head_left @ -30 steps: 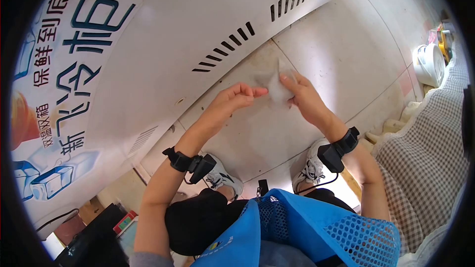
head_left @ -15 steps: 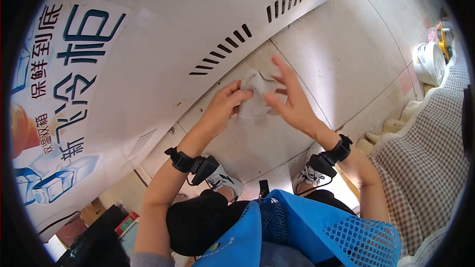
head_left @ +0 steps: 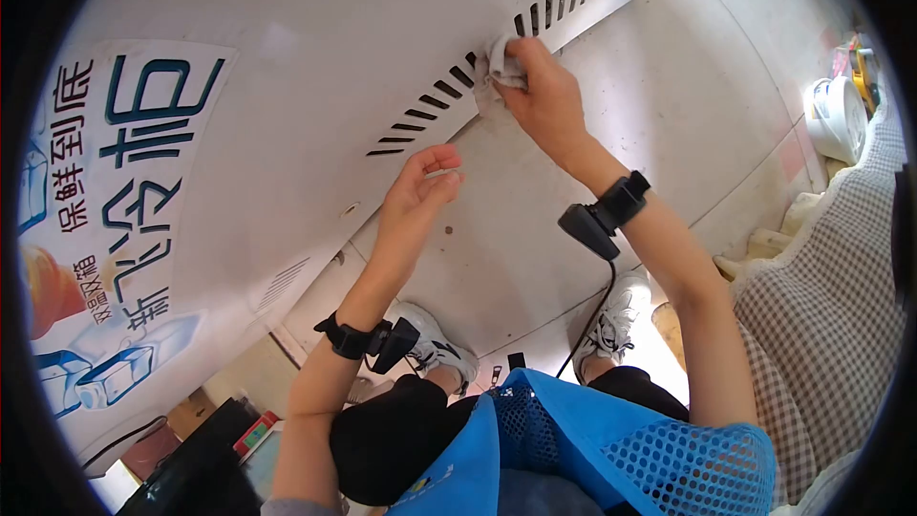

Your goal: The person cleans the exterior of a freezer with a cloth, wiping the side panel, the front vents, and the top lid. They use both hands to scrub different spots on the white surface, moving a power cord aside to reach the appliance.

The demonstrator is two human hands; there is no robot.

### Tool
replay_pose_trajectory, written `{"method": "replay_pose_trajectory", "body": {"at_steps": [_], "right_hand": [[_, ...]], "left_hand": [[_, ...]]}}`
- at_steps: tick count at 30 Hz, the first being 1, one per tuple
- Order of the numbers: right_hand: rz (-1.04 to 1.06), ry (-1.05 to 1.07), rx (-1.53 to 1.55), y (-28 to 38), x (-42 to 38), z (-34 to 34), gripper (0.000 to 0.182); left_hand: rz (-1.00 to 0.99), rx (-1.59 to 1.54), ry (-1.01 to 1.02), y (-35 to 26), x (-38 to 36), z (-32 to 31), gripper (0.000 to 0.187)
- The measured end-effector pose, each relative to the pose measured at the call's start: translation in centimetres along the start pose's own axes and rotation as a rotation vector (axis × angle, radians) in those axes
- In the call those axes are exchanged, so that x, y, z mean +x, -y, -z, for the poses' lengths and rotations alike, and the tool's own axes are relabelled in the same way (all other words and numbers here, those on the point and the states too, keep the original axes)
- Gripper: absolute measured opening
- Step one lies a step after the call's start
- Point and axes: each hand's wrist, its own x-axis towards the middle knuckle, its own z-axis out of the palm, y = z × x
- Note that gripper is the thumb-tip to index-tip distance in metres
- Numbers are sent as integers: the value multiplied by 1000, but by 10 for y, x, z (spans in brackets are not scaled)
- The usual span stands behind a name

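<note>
A tub [head_left: 834, 124] and checked cloth [head_left: 817, 296] are across open floor [head_left: 688, 115] from the freezer [head_left: 296, 48], the right hand [head_left: 547, 100] holds a rag [head_left: 494, 72] at its low edge, and the left hand [head_left: 416, 193] near it is half-open.

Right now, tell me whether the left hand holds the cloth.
No, the cloth is in the right hand, apart from the left hand.

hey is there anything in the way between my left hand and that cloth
Nothing visible is. Your left hand is empty and loosely curled, with an open gap between it and the cloth in your right hand, beside the vent slots.
</note>
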Motion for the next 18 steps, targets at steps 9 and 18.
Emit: {"method": "replay_pose_trajectory", "body": {"at_steps": [9, 18], "right_hand": [[-246, 119, 67, -8, -15, -15, 29], [-251, -20, 8, -9, -4, -8, 31]], "left_hand": [[94, -18, -1, 18, 5, -1, 36], [120, 7, -13, 15, 12, -7, 31]]}}
